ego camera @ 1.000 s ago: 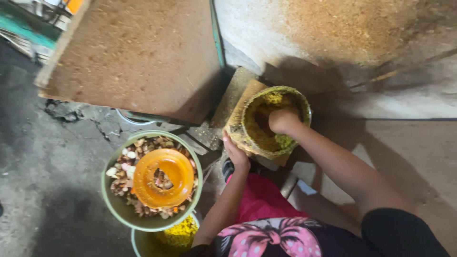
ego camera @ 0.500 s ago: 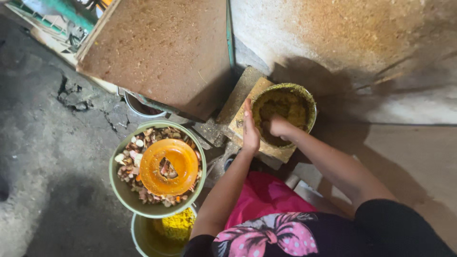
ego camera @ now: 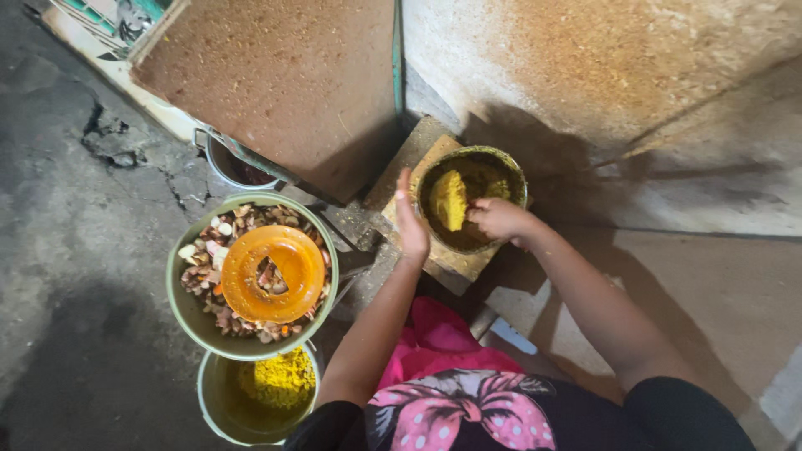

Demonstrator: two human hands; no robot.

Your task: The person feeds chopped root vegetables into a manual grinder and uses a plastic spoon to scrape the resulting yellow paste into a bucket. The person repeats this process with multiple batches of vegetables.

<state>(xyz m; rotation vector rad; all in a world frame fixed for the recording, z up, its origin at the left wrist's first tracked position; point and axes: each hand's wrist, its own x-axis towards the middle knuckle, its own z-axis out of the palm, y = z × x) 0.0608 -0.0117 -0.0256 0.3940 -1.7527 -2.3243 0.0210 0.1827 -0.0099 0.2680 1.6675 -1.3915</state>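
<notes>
- A round, dark, yellow-stained mortar-like bowl [ego camera: 473, 200] is being seen a little right of the middle of the frame, standing on a flat stone block [ego camera: 434, 242].
- A lump of yellow paste [ego camera: 449, 200] is lying inside this bowl, in its left half.
- The right hand [ego camera: 499, 219] is being reached into the bowl from the right; its fingers are being curled close together at the edge of the paste and are touching it. Whether some paste is being held in them cannot be told.
- The left hand [ego camera: 410, 224] is being kept flat and open, fingers straight and pointing to the top of the frame, pressed against the left outer wall of the bowl. Nothing is being gripped by it.
- In the lower left of the frame, a wide green round basin [ego camera: 194, 309] is being filled by mixed pieces of brown and white roots, and an orange round plastic lid [ego camera: 273, 273] is lying on top of them.
- Just below the basin, a smaller green bucket with yellow powder [ego camera: 276, 380] is being partly covered by it.
- A brown flat board [ego camera: 284, 75] is leaning in the upper left, and a metal pot [ego camera: 230, 167] is being half hidden under its lower edge.
- A pink garment with a flower pattern [ego camera: 443, 392] is being shown at the bottom middle.
</notes>
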